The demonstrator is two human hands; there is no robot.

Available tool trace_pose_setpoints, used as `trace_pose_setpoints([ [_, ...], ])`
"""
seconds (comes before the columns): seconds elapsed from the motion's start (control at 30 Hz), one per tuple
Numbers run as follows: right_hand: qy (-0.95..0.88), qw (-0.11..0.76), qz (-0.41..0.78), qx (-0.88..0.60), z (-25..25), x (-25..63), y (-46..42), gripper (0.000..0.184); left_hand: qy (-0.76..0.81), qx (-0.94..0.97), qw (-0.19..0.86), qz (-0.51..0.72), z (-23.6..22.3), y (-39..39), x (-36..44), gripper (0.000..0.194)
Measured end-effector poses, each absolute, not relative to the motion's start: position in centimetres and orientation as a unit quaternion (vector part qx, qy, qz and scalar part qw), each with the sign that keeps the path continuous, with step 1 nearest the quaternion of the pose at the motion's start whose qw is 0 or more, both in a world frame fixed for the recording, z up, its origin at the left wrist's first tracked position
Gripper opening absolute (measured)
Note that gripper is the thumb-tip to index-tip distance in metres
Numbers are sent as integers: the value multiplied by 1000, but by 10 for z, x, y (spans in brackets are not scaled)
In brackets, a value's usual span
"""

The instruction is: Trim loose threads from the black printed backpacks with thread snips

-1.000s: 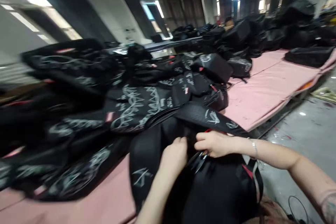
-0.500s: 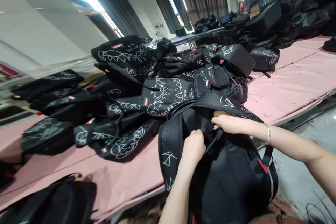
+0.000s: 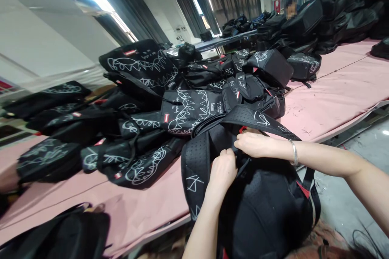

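Clearly, left hand (image 3: 224, 168) grips fabric backpack (image 3: 267, 206) beside curved, perforated strap (image 3: 195, 164)

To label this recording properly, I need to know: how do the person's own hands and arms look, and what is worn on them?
The left hand and right hand wear no gloves, and no sleeves show. A silver-coloured bracelet circles the right wrist; none shows on the left.

Fingertips of the left hand (image 3: 224, 166) and right hand (image 3: 251, 143) are hidden; what the right one holds cannot be told. The lower edge crops the backpack (image 3: 267, 206). Bags (image 3: 304, 20) mostly hide a distant, blurred co-worker (image 3: 291, 9).
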State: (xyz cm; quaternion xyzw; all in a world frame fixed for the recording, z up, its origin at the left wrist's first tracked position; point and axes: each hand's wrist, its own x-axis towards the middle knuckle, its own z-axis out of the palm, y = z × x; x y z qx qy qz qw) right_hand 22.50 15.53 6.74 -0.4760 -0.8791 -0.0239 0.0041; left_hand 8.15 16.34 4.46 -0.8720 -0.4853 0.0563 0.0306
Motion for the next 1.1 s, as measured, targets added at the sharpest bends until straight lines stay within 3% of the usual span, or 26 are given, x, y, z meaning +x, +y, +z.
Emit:
trace_pose_setpoints([
  [0.33, -867, 23, 1, -497, 70, 224, 152, 20, -490, -869, 32, 54, 46, 163, 83, 24],
  [0.53, -745, 193, 2, -639, 60, 227, 111, 16, -549, -827, -19, -120, 47, 164, 76, 23],
  [0.67, -739, 339, 148, -563, 37, 233, 56, 13, -498, -864, -35, -61, 37, 163, 70, 30],
  [0.8, -705, 419, 268, -505, 24, 262, 11, 24, -398, -912, -3, -103, 40, 172, 53, 32],
  [0.97, -605, 521, 177, -575, 28, 318, -1, 10, -309, -912, -42, -268, 84, 199, 6, 22],
  [1.1, -693, 481, 100, -527, 20, 319, 24, 40, -347, -871, -74, -339, 101, 225, -18, 17],
])
